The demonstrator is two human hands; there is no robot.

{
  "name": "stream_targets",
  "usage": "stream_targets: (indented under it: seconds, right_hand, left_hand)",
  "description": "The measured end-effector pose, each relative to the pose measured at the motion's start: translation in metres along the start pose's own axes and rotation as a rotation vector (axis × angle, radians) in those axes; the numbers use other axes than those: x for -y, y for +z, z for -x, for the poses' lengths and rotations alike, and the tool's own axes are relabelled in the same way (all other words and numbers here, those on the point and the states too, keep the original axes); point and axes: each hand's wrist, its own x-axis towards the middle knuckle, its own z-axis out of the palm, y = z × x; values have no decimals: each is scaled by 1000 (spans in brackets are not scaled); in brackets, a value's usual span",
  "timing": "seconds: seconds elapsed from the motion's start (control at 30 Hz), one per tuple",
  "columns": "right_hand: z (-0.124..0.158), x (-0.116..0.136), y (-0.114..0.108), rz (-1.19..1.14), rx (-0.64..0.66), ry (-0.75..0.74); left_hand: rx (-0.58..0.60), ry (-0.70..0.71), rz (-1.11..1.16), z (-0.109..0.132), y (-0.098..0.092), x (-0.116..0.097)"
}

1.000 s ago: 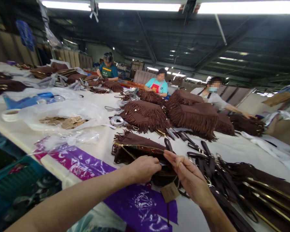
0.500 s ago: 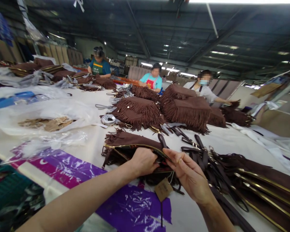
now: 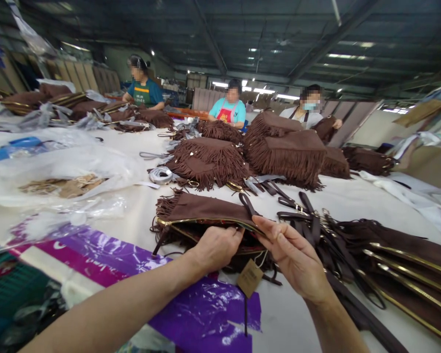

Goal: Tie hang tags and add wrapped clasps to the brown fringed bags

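Note:
A dark brown fringed bag (image 3: 209,207) lies on the table before me, its gold zipper undone and its mouth gaping towards me. My left hand (image 3: 217,247) is at that mouth with fingers curled; the fingertips are partly hidden inside, so what they hold cannot be made out. At the bag's right end, my right hand (image 3: 296,255) pinches its edge between thumb and fingers, near a short strap loop (image 3: 247,203). A brown paper tag (image 3: 250,278) hangs by a white string below the opening.
Purple plastic sheeting (image 3: 202,314) lies under my left forearm. Brown straps (image 3: 310,230) and stacked zippered bags (image 3: 407,260) lie to the right. Fringed bag piles (image 3: 294,154) stand farther back, with three co-workers beyond. At left are clear plastic (image 3: 59,162) and a green basket (image 3: 7,289).
My left hand has drawn back slightly at the bag's mouth, showing more of its fingers. My right hand keeps its pinch. The right co-worker has raised a brown piece. The view has shifted slightly.

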Motion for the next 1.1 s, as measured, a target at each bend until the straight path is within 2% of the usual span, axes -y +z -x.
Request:
stream_targets:
  seconds: [0.13,0.27,0.37,0.47,0.53,0.6,0.67,0.83,1.1]
  right_hand:
    - [0,2,-2,36,10,5]
    - [5,6,-1,36,2,-13]
    - [6,8,1,31,83,83]
    - [0,7,3,234,151,177]
    - [-7,5,4,326,136,133]
    - [-14,1,4,285,113,67]
    - [-18,-4,2,237,98,41]
    - [-16,-16,-4,318,12,17]
    - [-13,-9,-1,647,-46,-97]
  left_hand:
    - [-65,-97,70,-4,2,1]
    - [-4,-110,316,-9,4,15]
    - [-11,-79,462,-13,4,21]
    - [7,-105,441,-18,1,20]
    - [43,-173,382,-23,-1,18]
    - [62,-204,352,-27,-1,16]
    - [71,-181,358,-32,2,17]
    - [105,-160,361,-41,12,19]
    - [74,-123,447,-44,23,15]
